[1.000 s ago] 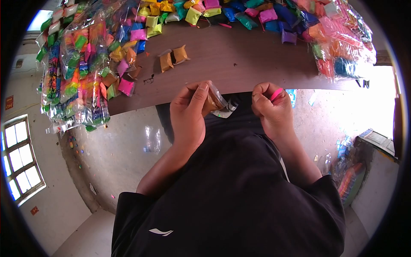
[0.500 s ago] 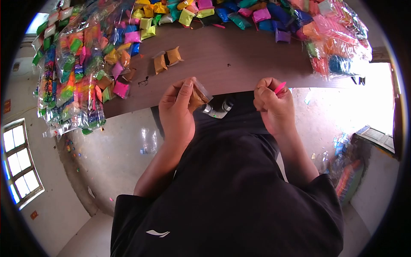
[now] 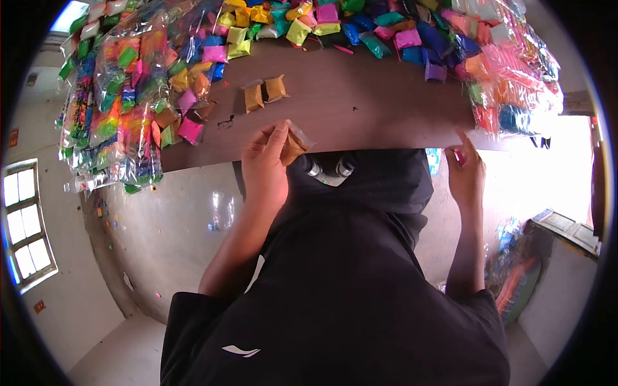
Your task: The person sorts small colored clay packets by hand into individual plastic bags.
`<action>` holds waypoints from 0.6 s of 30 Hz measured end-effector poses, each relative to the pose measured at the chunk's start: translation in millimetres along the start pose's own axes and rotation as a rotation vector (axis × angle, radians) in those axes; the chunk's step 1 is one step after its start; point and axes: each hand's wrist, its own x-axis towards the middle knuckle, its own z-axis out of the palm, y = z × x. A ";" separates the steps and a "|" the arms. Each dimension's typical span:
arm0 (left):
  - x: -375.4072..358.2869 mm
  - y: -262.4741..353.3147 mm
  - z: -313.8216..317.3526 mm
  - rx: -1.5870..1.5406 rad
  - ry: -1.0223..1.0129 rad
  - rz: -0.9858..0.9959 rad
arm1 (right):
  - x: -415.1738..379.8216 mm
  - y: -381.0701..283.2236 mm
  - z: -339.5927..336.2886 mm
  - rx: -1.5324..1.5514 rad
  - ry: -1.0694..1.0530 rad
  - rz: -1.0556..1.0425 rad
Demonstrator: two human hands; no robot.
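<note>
My left hand (image 3: 267, 167) pinches a small clear packet (image 3: 297, 145) with orange-brown contents between thumb and fingers, just in front of the table's near edge. My right hand (image 3: 467, 170) is off to the right, near the table edge, with its index finger stretched out. A bit of a pink plastic stick (image 3: 459, 156) shows inside its curled fingers; most of it is hidden. Two orange-brown packets (image 3: 264, 93) lie side by side on the brown table (image 3: 335, 109), beyond my left hand.
Large clear bags of colourful packets (image 3: 122, 96) are heaped at the left. Loose packets in many colours (image 3: 309, 29) line the back. More bags (image 3: 505, 71) stand at the right. A small cabinet (image 3: 563, 231) and plastic wrappers (image 3: 512, 257) are at the lower right.
My right hand has moved right, away from my left hand, and its index finger has straightened. The pink stick shows less. My left hand still holds the packet, now tilted slightly differently.
</note>
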 end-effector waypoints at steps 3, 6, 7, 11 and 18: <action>-1.0 -0.9 5.8 -0.026 0.010 -0.050 | 0.7 -12.9 25.8 0.254 -0.286 0.130; -3.7 4.0 12.1 -0.063 -0.022 -0.067 | 4.5 -42.7 69.7 0.128 -0.029 -0.327; -5.7 7.0 13.7 -0.082 -0.046 -0.058 | 10.3 -50.1 89.7 -0.005 -0.007 -0.404; -30.4 36.0 27.9 -0.072 -0.115 -0.055 | -58.1 -143.0 159.9 0.281 -0.431 -0.637; -60.9 66.2 29.4 -0.169 -0.197 0.048 | -53.6 -139.7 182.3 0.777 -0.692 -0.284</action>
